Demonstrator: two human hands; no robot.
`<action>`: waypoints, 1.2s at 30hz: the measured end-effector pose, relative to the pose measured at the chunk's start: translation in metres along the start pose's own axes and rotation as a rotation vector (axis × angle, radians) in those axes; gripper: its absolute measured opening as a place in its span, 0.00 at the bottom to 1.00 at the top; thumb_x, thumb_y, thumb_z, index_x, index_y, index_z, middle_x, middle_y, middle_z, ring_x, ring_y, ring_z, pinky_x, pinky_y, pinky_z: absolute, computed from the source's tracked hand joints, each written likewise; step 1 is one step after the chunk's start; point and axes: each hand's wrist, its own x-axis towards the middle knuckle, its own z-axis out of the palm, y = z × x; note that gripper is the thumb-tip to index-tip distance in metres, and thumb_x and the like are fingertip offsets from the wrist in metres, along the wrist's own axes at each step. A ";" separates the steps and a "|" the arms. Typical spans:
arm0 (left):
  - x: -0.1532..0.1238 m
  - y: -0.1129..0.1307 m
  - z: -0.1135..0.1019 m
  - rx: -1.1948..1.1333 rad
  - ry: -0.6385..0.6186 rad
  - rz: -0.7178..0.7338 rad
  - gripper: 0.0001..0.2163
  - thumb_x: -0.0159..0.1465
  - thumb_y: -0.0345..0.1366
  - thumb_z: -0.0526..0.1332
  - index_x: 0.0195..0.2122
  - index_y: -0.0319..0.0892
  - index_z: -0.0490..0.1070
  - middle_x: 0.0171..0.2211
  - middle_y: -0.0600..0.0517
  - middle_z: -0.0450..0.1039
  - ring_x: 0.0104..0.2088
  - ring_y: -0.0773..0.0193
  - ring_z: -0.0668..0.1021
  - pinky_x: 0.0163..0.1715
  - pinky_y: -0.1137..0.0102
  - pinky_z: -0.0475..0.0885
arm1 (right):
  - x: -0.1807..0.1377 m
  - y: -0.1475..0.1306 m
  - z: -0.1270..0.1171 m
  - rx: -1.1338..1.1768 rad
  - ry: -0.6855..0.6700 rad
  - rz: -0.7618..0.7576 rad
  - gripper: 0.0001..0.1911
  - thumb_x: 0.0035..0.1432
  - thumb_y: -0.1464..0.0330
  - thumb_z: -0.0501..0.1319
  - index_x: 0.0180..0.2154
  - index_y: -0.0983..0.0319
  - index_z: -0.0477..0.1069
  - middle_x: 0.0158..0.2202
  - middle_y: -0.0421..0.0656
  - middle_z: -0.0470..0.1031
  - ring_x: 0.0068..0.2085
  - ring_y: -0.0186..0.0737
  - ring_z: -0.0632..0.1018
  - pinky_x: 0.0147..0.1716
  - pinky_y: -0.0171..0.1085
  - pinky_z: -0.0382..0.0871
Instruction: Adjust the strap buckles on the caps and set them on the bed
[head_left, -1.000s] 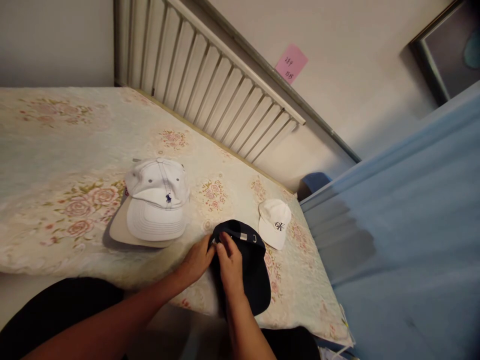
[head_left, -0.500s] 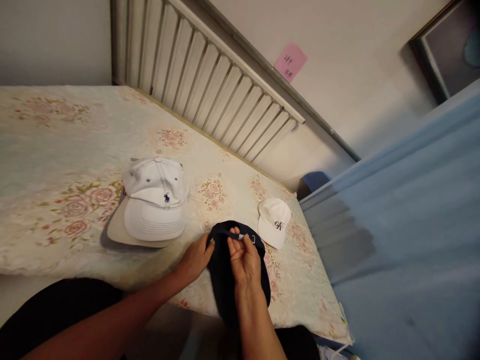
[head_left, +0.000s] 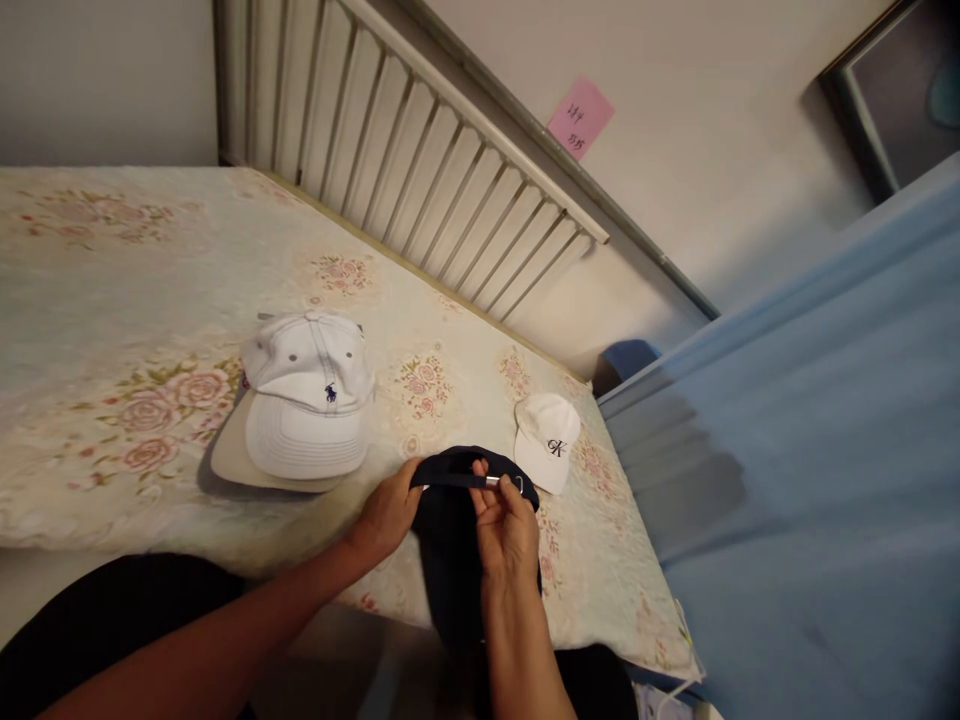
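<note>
- Head view: a navy cap (head_left: 448, 555) lies at the near edge of a bed (head_left: 112, 290) with a rose-print cover, its back opening facing away from the person and its crown hanging partly over the bed's edge.
- The left hand (head_left: 386, 515) is closed on the cap's left rim. The right hand (head_left: 507, 527) pinches the back strap (head_left: 459, 481) between thumb and fingers, just beside its metal buckle (head_left: 493, 481).
- The cap looks light and soft. The cloth crown would likely collapse under a grip, while the brim, hidden here under the forearm, is probably the stiffer part.
- The rim on either side of the opening appears the surest hold. The thin strap could slide through the buckle if pulled.
- To the left and farther off, a white cap (head_left: 307, 400) sits on a beige cap (head_left: 223, 468). A small white cap (head_left: 547, 440) lies just right of the navy one, apart from it.
- A slatted headboard (head_left: 420, 170) lines the far side, a pink note (head_left: 580, 118) is stuck on the wall, and a blue curtain (head_left: 825, 450) hangs at right.
</note>
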 end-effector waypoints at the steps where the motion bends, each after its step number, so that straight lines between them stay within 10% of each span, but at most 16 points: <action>1: 0.000 0.000 0.000 -0.003 0.000 -0.003 0.21 0.60 0.28 0.48 0.54 0.39 0.64 0.50 0.43 0.73 0.52 0.56 0.74 0.51 0.62 0.67 | -0.001 -0.001 0.000 -0.004 0.001 0.001 0.06 0.46 0.76 0.65 0.28 0.66 0.69 0.29 0.47 0.81 0.39 0.46 0.82 0.51 0.50 0.70; 36: 0.000 0.008 0.001 0.000 0.006 -0.034 0.19 0.65 0.40 0.48 0.54 0.37 0.66 0.48 0.41 0.75 0.49 0.53 0.76 0.49 0.60 0.68 | -0.003 0.001 0.002 -0.106 -0.096 0.072 0.07 0.50 0.70 0.66 0.28 0.68 0.73 0.38 0.53 0.81 0.43 0.47 0.81 0.48 0.46 0.71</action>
